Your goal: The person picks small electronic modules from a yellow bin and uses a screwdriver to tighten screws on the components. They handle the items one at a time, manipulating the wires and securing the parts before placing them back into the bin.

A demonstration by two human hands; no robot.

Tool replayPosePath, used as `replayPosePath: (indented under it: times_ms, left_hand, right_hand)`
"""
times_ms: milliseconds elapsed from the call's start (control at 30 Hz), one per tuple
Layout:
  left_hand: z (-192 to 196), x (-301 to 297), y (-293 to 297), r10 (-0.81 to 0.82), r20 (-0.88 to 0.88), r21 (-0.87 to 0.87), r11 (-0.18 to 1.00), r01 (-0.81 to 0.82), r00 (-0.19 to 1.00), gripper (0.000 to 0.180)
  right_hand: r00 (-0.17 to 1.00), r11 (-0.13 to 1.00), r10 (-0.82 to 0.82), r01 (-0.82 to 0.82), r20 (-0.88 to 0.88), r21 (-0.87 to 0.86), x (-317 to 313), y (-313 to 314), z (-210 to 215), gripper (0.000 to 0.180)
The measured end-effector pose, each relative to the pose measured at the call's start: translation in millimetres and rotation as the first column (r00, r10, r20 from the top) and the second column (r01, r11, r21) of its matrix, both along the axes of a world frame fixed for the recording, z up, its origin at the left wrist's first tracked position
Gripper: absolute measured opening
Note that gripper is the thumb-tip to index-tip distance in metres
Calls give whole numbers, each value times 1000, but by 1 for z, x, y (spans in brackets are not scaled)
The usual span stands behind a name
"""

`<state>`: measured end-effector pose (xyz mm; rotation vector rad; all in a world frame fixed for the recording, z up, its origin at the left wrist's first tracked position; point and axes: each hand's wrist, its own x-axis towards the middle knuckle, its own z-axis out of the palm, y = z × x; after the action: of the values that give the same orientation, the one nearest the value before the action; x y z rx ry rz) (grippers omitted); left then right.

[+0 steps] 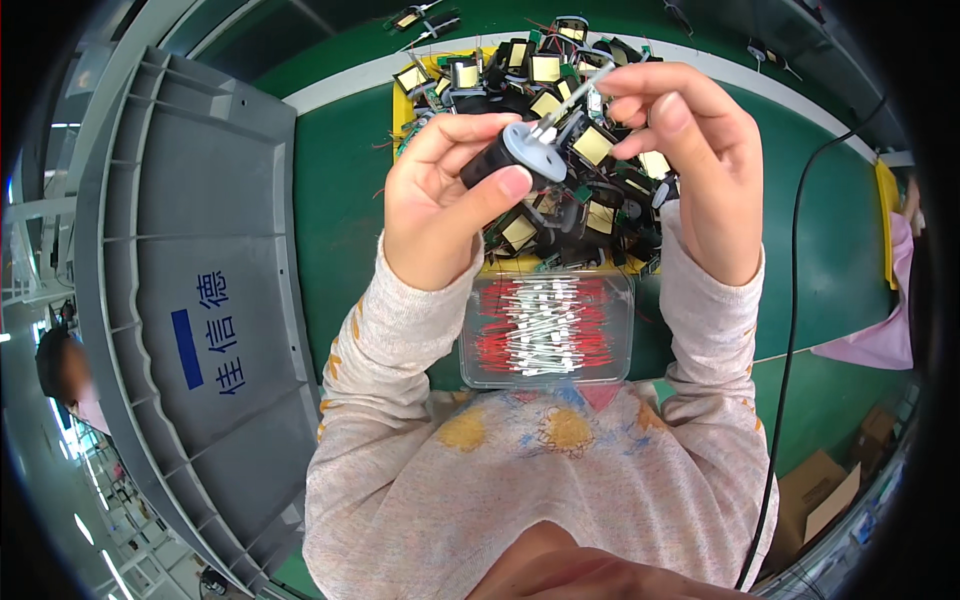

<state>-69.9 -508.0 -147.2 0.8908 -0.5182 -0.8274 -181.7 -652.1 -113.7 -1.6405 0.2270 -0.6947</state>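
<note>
Here, left grip (436, 195) snug around grey-capped black cylinder (528, 157)

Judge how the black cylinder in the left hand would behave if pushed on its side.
The black cylinder would likely roll, since its body looks round; the wider grey cap may make it veer. The pale strip running from the cap toward the right hand looks slender, so it might bend if knocked.

Two hands (432, 205), one held cylinder (512, 158), black parts (590, 218) too heaped to count, one clear box (624, 330), one grey crate (225, 160)
</note>
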Motion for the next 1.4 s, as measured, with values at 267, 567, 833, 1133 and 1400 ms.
replayPosePath:
  times_ms: [267,567,833,1133,1400]
  left_hand:
    - [-5,-4,1,39,38,-60,998,-37,999,36]
    - [-11,-9,1,64,-6,-123,990,-65,998,37]
    - [11,103,0,62,437,-1,998,-69,897,28]
    - [-92,281,-70,327,152,581,734,-352,933,32]
    - [-27,224,-72,-291,838,433,869,-238,461,14]
  right_hand:
    - [994,999,-44,46,98,-24,19,27,-17,11]
    - [993,999,-34,33,110,12,18,29,-20,10]
    - [950,965,-252,261,185,-26,-26,20,-4,29]
    - [977,976,-210,209,19,54,-54,21,-13,18]
    - [971,969,-237,235,20,81,-60,20,-17,18]
